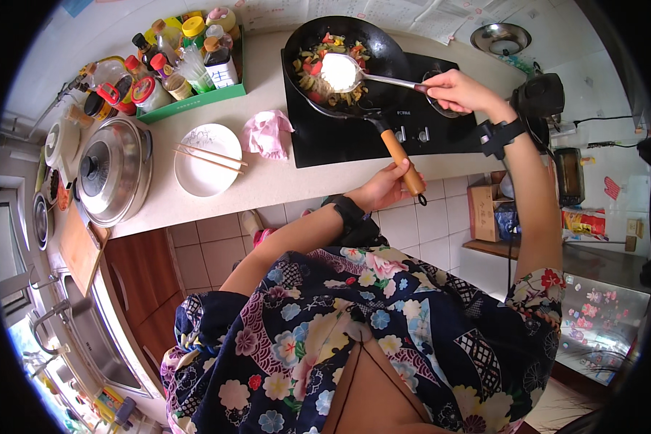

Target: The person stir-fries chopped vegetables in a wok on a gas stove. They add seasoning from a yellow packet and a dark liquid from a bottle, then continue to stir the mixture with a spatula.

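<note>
My left hand grips the wooden handle of a black wok. The wok rests over the left side of a black glass gas hob. Inside it lie chopped vegetables, red, green and yellowish pieces. In my right hand is the handle of a metal wok spatula. Its broad head, bright with glare, sits over the food and hides part of it; whether it touches the food I cannot tell. Both wrists wear black straps.
Left of the hob are a pink cloth, a white bowl with chopsticks across it, and a lidded steel pot. Behind them stands a green tray of bottles and jars. A knife lies on a cutting board near the sink.
</note>
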Motion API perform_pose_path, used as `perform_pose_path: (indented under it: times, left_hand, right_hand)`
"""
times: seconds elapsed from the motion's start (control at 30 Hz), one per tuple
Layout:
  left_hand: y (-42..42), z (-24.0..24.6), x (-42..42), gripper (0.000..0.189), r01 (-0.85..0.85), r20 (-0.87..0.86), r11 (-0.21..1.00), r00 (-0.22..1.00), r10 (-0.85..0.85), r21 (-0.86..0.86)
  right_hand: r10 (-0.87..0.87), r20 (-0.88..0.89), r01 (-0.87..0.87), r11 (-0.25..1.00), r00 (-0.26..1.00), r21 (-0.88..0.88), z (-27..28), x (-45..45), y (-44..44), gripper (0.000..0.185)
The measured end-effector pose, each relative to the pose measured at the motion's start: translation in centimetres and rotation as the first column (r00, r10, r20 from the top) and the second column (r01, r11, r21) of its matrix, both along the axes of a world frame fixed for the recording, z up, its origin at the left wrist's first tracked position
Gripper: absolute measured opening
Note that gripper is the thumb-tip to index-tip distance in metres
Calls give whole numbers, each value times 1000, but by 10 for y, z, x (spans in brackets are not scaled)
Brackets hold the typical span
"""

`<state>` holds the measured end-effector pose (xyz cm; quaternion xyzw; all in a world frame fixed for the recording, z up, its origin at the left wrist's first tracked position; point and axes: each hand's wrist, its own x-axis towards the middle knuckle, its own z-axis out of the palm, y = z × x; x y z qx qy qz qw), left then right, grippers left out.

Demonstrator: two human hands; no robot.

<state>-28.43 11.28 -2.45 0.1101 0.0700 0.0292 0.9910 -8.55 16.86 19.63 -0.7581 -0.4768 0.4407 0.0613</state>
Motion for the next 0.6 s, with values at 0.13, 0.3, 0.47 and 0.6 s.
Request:
perform_pose_path:
  times: [0.13,0.3,0.47,0.6]
  left_hand:
    - [2,-4,2,33,-4,-4,1000,1000,4,-7]
    - [-1,-7,5,33,-3,12,1000,1000,4,-30]
    - [-8,-6,5,32,6,12,998,1000,-5,-66]
    - [-10,-7,5,32,0,-18,997,1000,-2,-79]
  right_hand:
    - [396,499,-523,841,771,141,37,-23,2,29]
    - [487,760,-656,747,429,-109,17,-59,-19,36]
    - [199,883,-510,859,426,53,-66,-81,-20,35]
    - [48,880,-429,885,472,182,-100,-84,-7,29]
